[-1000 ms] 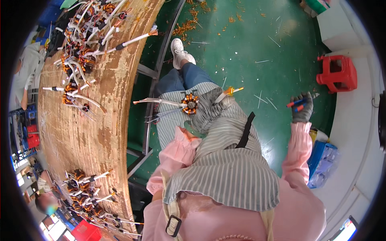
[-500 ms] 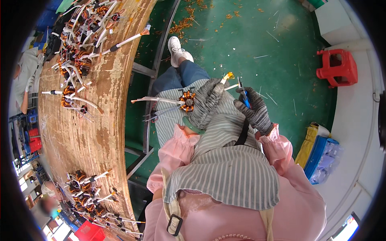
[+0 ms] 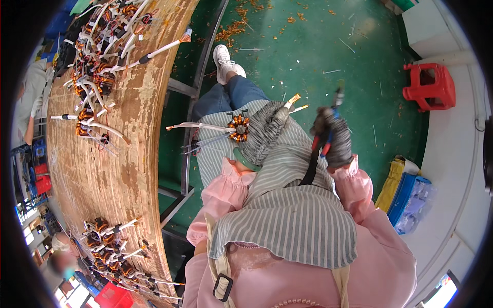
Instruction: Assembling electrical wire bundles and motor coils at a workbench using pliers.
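Observation:
My left hand (image 3: 261, 134), in a grey knitted glove, is closed around the white leads of a copper-wound ring coil (image 3: 239, 128) above my lap. Two lead ends stick out past the fingers: a thicker one (image 3: 292, 100) with bare, splayed copper strands and a thinner one (image 3: 300, 109) with a bare tip. Other white and grey leads trail from the coil to the left. To the right, apart from the leads, my right hand (image 3: 339, 138) grips pliers (image 3: 326, 148) with red and blue handles. Their jaws point away from me and are smeared by motion.
At the left stands a worn wooden table (image 3: 138, 179) with a heap of similar coils (image 3: 97, 66) and a nearer group (image 3: 110, 246). Its metal frame (image 3: 205, 61) runs beside my legs. A red stool (image 3: 430, 87) and a blue package (image 3: 408, 203) are on the right; scraps litter the green floor.
My right hand has drawn the pliers back and right, away from the thinner lead. That lead's white end now shows bare copper. The left hand and coil have hardly moved.

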Tool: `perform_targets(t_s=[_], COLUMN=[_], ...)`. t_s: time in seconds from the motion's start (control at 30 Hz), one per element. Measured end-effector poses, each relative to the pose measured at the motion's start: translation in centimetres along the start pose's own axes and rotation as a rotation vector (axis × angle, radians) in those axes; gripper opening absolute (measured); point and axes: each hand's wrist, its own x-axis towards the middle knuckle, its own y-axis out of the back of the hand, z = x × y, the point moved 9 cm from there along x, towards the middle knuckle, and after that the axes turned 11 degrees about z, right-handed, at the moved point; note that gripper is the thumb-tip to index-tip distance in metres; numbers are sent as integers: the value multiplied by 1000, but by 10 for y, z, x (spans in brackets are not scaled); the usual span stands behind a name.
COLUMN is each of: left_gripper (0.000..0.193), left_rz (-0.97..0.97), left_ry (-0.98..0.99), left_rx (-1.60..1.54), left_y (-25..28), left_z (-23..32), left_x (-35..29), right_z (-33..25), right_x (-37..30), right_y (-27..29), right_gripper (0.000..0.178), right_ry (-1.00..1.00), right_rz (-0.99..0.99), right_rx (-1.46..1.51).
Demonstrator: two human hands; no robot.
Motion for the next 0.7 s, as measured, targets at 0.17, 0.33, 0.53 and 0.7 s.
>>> perform_targets(t_s=[0.17,0.33,0.53,0.7], left_gripper=[18,18,19,19], left_rz=[-49,-73,-59,-86], left_ry=[23,-4,10,17], left_rx=[-84,0,-67,-96], left_y=[-3,-3,-1,-4], left_z=[-7,-4,-7,-8], left_x=[2,3,2,2], right_z=[4,22,8,8], right_x=[21,-13,-19,-16], right_y=[15,-19,-35,-33], right_gripper=[42,48,45,42], right_ry=[-109,143,248,255], right_rz=[-101,-413,-404,-416], right_rx=[362,-586,-761,-765])
